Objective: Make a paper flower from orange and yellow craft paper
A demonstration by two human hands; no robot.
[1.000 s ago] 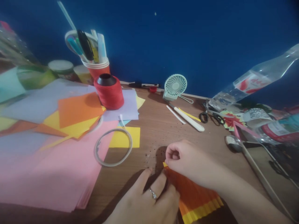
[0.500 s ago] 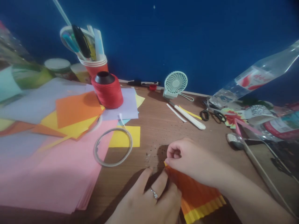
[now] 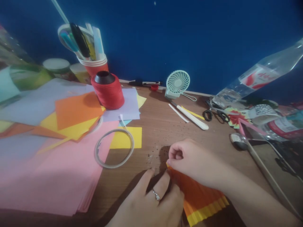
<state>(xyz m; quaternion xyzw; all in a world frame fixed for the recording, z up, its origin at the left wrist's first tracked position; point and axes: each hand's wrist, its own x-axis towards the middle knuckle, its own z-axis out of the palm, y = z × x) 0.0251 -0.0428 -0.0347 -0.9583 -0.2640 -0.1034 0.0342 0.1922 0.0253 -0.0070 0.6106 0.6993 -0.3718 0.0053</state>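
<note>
A pleated orange paper with yellow edging lies at the lower middle of the desk, its folds running lengthwise. My right hand pinches its far corner between thumb and curled fingers. Along the paper's near left side, my left hand, wearing a ring, has bent fingers gripping the edge; its thumb is hidden. Part of the paper is covered by my right wrist and my left fingers. Small dark specks lie on the desktop just beyond my fingertips.
Left are stacked pink sheets, a tape ring, a yellow sheet, and a red thread spool. Behind stand a pen cup and a small fan. A white cutter, scissors and a bottle are right.
Both hands keep almost the same hold on the pleated paper. The view has shifted very slightly; nothing else visibly moved.
</note>
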